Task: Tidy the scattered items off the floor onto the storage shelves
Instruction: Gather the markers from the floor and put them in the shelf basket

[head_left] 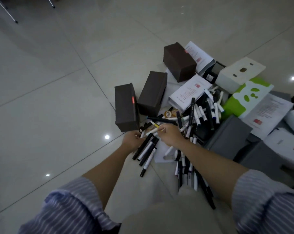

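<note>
A heap of scattered markers [200, 114] and pens lies on the tiled floor among boxes. My left hand [132, 140] grips a bundle of several black and white markers [147, 148] that fan out toward me. My right hand [170, 133] pinches a white marker with a yellow tip [154, 124], just right of the left hand. Three dark brown boxes stand beside the heap: one [126, 108] right above my left hand, a second [153, 92] and a third [179, 62] farther off. More markers [186, 173] lie under my right forearm. No shelves are in view.
White printed boxes [190, 93], a green and white panda box [247, 97], a white carton [240, 71], grey bins [227, 139], a first-aid box [288, 147] and tape rolls [170, 113] crowd the right. Bare tiled floor [58, 81] spreads left. Metal chair legs [8, 12] stand far left.
</note>
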`<state>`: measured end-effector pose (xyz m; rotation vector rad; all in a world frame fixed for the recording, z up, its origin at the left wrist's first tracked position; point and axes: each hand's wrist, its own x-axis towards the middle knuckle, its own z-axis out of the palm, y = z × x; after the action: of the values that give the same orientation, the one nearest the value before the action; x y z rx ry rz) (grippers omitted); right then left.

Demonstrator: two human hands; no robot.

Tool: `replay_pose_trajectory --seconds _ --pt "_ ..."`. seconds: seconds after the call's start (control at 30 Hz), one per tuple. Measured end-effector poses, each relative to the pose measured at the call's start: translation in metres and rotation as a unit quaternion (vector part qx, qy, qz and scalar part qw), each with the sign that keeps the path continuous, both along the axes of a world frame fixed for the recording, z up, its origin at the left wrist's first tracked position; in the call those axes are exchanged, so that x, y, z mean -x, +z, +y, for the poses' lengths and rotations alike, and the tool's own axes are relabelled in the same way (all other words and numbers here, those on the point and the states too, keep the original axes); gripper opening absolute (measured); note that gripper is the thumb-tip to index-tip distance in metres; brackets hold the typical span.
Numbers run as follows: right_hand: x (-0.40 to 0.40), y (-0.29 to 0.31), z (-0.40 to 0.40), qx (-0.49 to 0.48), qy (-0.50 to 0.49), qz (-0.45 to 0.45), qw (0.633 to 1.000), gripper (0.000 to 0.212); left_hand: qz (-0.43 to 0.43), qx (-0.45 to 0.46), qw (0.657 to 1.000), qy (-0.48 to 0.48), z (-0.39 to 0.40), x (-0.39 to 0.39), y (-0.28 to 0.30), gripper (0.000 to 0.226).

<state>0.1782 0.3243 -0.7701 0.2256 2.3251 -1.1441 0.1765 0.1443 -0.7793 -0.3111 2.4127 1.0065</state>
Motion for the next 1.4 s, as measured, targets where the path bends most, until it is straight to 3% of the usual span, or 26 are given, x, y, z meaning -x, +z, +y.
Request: replay_pose_trajectory --seconds 0.23,0.33,0.43,0.7,0.9,1.0,1.13,1.23,1.4 --pt "-0.005 -0.035 -0.032 0.016 -0.148 -0.100 0.984 0.019 0.050 0.079 0.987 -0.133 0.000 -0.019 -0.025 0.028" --pt "-0.020 -0.047 -0.042 0.004 -0.202 -0.178 0.963 0.019 0.076 0.080 0.985 -0.130 0.003 -0.027 -0.043 0.027" --pt "-0.040 -0.062 -0.052 0.058 -0.248 -0.268 0.929 0.018 0.088 0.090 0.984 -0.126 0.005 -0.035 -0.060 0.027" --pt "-0.043 -0.086 -0.071 0.040 -0.316 -0.193 0.928 0.023 0.177 0.083 0.978 -0.077 0.002 -0.034 -0.090 0.018" --pt "-0.039 -0.092 -0.067 0.047 -0.328 -0.182 0.926 0.020 0.215 0.108 0.965 -0.107 -0.001 -0.032 -0.100 0.015" --pt "-0.038 -0.089 -0.059 0.012 -0.337 -0.107 0.935 0.032 0.204 0.122 0.966 -0.107 -0.004 -0.033 -0.099 0.017" --pt "-0.030 -0.091 -0.048 0.040 -0.394 -0.012 0.918 0.046 0.215 0.047 0.975 -0.035 -0.005 -0.036 -0.093 0.017" --pt "-0.028 -0.095 -0.047 0.026 -0.383 -0.031 0.923 0.042 0.207 0.009 0.978 0.034 -0.011 -0.035 -0.089 0.008" --pt "-0.032 -0.094 -0.066 -0.052 -0.319 -0.055 0.945 0.061 0.182 0.033 0.983 0.010 -0.025 -0.025 -0.093 0.007"
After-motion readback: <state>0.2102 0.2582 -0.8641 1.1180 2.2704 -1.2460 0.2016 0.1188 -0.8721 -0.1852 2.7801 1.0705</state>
